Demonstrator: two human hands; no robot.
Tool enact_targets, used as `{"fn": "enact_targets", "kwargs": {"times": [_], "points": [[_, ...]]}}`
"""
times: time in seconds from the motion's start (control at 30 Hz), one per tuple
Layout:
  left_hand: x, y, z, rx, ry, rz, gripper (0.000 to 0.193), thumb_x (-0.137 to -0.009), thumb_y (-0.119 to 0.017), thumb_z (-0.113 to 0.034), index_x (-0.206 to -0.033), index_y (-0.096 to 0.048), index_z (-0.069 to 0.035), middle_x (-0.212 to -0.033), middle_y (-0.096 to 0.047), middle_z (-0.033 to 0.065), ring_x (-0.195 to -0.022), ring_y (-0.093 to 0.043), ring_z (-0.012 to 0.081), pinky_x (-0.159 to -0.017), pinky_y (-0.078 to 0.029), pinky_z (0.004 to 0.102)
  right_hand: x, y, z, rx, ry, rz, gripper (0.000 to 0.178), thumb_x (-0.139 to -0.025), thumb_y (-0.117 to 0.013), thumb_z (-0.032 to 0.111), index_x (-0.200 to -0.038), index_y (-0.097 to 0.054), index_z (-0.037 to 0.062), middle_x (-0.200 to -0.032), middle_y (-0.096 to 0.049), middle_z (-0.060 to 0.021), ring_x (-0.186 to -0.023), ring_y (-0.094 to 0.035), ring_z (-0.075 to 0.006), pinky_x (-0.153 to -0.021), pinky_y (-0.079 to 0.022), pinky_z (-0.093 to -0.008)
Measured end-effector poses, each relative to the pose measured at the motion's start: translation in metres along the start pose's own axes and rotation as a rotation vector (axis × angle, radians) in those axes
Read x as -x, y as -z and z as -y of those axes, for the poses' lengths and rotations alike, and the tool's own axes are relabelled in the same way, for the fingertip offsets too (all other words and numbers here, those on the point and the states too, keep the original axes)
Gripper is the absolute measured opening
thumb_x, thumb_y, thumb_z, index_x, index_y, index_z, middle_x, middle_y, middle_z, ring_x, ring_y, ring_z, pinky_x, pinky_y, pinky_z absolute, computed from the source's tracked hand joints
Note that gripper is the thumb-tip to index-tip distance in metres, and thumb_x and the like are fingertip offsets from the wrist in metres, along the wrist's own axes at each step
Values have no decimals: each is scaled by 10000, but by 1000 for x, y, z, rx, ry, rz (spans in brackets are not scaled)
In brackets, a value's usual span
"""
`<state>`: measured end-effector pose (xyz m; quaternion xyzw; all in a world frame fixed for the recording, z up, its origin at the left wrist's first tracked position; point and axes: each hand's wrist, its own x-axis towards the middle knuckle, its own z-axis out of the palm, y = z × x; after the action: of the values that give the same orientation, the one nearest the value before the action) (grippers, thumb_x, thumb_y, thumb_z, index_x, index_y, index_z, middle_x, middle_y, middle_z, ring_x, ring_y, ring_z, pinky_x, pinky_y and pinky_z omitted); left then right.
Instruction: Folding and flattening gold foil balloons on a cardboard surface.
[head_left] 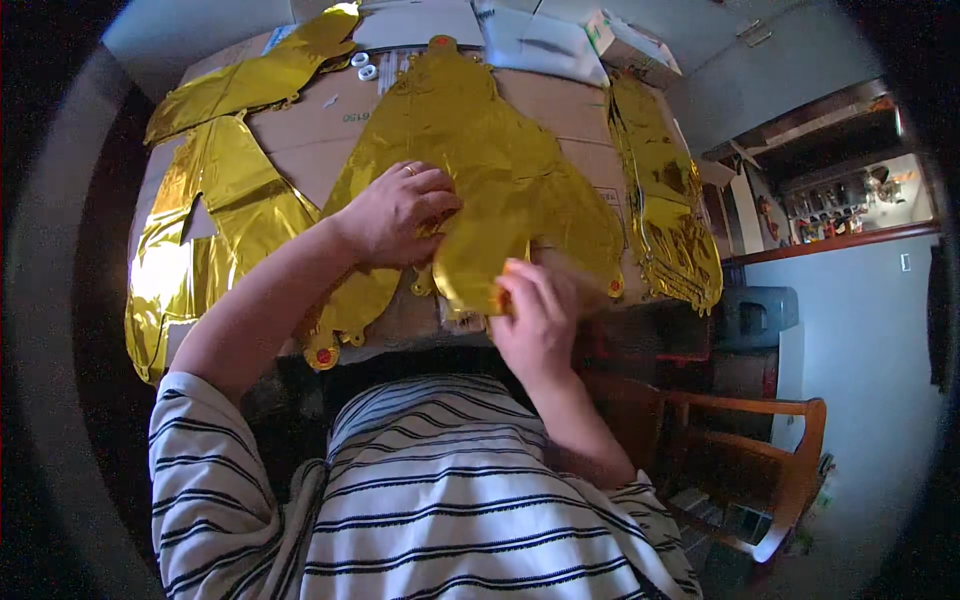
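Observation:
A flat, uninflated gold foil balloon (450, 130) with small edge tabs and red dots at its corners lies in the middle of the cardboard-covered table. My left hand (400, 210), with a ring on one finger, has its fingers curled together over the balloon's lower middle; the fingertips are partly hidden. My right hand (540, 315) pinches a lifted, folded-up part of the foil near the table's front edge. This hand is slightly blurred, and a bit of red-orange shows at its fingertips.
More flat gold foil pieces lie at the left (240, 175), the far left (255, 80) and the right (660, 180). Two small white rolls (367, 73), a clear plastic bag (540, 45) and a small box (635, 48) sit at the back. A wooden chair (745, 430) stands at the right.

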<state>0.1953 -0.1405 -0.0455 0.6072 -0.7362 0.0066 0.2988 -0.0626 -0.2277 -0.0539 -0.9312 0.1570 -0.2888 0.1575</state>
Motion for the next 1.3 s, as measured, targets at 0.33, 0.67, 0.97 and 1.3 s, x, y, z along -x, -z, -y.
{"fn": "enact_targets", "kwargs": {"times": [0.33, 0.67, 0.97, 1.3], "points": [[2, 3, 0, -11, -3, 8, 366, -733, -706, -174, -1081, -687, -61, -1107, -643, 116, -1095, -595, 312, -987, -451, 427, -16, 22, -24, -290, 57, 58, 336, -952, -630, 238, -1201, -677, 17, -1306, -647, -165, -1237, -606, -331, -1133, -367, -510], [1, -8, 10, -39, -26, -17, 296, -768, -705, -144, -1056, -702, -75, -1073, -653, 96, -1073, -602, 298, -993, -446, 423, -31, -2, -50, 117, 172, 178, 365, -908, -663, 185, -1227, -639, 10, -1388, -573, -145, -1284, -520, -349, -1100, -408, -474], [-1, -7, 8, -54, -31, -21, 304, -763, -697, -128, -1063, -705, -81, -1081, -655, 87, -1082, -599, 288, -998, -441, 420, -28, -4, -47, 239, 218, 229, 449, -908, -656, 241, -1295, -583, 26, -1430, -525, -139, -1304, -470, -358, -1084, -384, -512], [-11, 6, 18, 34, -93, 44, 264, -777, -713, -111, -1037, -712, -65, -1074, -677, 107, -1016, -636, 320, -917, -502, 431, -34, 4, -39, 314, 190, 312, 477, -917, -634, 251, -1335, -558, 32, -1439, -527, -130, -1304, -476, -358, -1089, -384, -496]]}}
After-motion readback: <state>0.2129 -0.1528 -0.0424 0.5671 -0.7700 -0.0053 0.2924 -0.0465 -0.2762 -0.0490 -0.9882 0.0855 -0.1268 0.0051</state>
